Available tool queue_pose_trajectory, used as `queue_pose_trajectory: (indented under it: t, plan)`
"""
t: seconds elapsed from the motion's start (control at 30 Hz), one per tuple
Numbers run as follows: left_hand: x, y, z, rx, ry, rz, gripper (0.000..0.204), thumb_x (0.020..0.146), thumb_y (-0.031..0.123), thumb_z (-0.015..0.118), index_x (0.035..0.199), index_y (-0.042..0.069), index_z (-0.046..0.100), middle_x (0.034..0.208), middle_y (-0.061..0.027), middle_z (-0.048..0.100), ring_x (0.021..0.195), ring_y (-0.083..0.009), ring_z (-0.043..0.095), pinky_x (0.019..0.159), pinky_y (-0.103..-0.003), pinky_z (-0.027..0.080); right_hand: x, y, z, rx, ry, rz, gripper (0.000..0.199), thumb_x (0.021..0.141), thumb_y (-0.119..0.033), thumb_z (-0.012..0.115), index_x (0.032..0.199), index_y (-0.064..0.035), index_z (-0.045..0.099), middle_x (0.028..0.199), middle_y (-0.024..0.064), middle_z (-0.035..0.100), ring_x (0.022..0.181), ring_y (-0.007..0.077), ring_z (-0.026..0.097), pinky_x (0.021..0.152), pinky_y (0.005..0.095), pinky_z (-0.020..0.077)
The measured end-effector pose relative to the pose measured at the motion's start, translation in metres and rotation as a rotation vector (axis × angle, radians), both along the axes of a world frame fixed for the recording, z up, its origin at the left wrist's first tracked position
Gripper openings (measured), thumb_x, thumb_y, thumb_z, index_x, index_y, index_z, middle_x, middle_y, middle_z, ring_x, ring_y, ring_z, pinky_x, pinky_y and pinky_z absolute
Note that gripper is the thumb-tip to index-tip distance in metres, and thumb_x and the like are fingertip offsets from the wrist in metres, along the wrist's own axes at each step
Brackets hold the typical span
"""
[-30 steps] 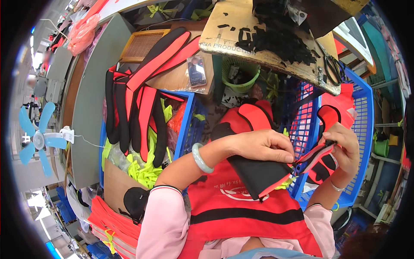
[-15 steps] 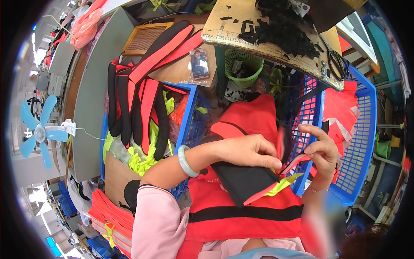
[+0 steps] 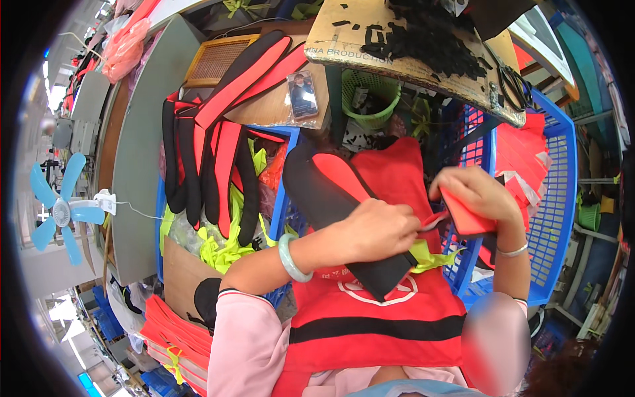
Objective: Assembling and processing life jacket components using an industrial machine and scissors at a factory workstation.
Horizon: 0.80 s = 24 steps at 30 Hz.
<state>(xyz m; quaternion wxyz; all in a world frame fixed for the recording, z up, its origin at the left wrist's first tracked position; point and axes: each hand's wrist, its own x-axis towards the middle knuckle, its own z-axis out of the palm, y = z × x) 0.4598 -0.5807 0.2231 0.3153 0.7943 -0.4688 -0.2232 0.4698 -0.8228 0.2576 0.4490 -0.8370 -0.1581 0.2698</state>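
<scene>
My left hand (image 3: 383, 231), a pale green bangle at its wrist, is closed on a long black fabric piece (image 3: 324, 198) with a coral-red face. It lies slanted over my red apron (image 3: 383, 331), its lower end on the apron's front. A yellow-green strip (image 3: 430, 257) pokes out below the fist. My right hand (image 3: 479, 192) curls round a coral-red fabric panel (image 3: 465, 215) with a dark edge. Between the two hands runs a short narrow band (image 3: 433, 221); whether it joins both pieces I cannot tell.
Black-and-red strips (image 3: 221, 152) drape over a blue crate (image 3: 289, 149) at left. Another blue crate (image 3: 559, 198) holds red pieces at right. Ahead stand a cardboard-topped table (image 3: 344, 43) with black scraps and scissors (image 3: 512, 83), a phone (image 3: 302, 96) and a green basket (image 3: 377, 119).
My left hand has closed into a fist, and the black piece now reaches further up and left. My right hand has turned over and shifted slightly left, bringing the coral-red panel into view.
</scene>
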Motion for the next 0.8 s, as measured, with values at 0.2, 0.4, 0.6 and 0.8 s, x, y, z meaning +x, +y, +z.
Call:
queue_pose_trajectory:
  t: [0.2, 0.4, 0.6, 0.8]
  plan:
    - [0.004, 0.017, -0.018, -0.135, 0.189, 0.258, 0.019, 0.088, 0.019, 0.06, 0.092, 0.001, 0.062, 0.083, -0.0149, 0.064, 0.077, -0.0332, 0.063, 0.065, -0.041, 0.049, -0.037, 0.002, 0.006, 0.119, 0.004, -0.135, 0.027, 0.099, -0.017, 0.047, 0.099, 0.0003, 0.068, 0.091, 0.0119, 0.069, 0.084, 0.022, 0.067, 0.076, 0.0324, 0.0502]
    - [0.003, 0.013, -0.002, -0.287, 0.363, 0.306, 0.02, 0.091, 0.021, 0.064, 0.095, 0.001, 0.062, 0.085, -0.0094, 0.064, 0.067, -0.0165, 0.06, 0.059, -0.03, 0.045, -0.03, 0.021, -0.015, 0.317, 0.172, -0.101, 0.031, 0.1, -0.017, 0.046, 0.116, 0.0042, 0.063, 0.106, 0.0147, 0.069, 0.102, 0.0224, 0.065, 0.09, 0.0308, 0.0479]
    - [-0.001, 0.016, 0.007, -0.318, 0.357, 0.205, 0.023, 0.092, 0.024, 0.065, 0.097, 0.002, 0.062, 0.082, -0.0075, 0.062, 0.067, -0.0156, 0.058, 0.06, -0.029, 0.045, -0.05, 0.026, -0.024, 0.148, -0.107, -0.073, 0.022, 0.095, -0.02, 0.056, 0.097, 0.0008, 0.062, 0.092, 0.0155, 0.065, 0.081, 0.031, 0.064, 0.074, 0.0367, 0.0495]
    - [0.016, 0.033, 0.015, -0.19, 0.473, -0.034, 0.029, 0.091, 0.03, 0.068, 0.094, 0.002, 0.062, 0.08, -0.0079, 0.061, 0.071, -0.0187, 0.058, 0.063, -0.031, 0.045, -0.099, 0.029, 0.061, -0.321, -0.357, -0.248, 0.021, 0.083, -0.021, 0.07, 0.085, -0.0033, 0.058, 0.077, 0.0098, 0.06, 0.068, 0.0301, 0.06, 0.059, 0.0376, 0.0435]
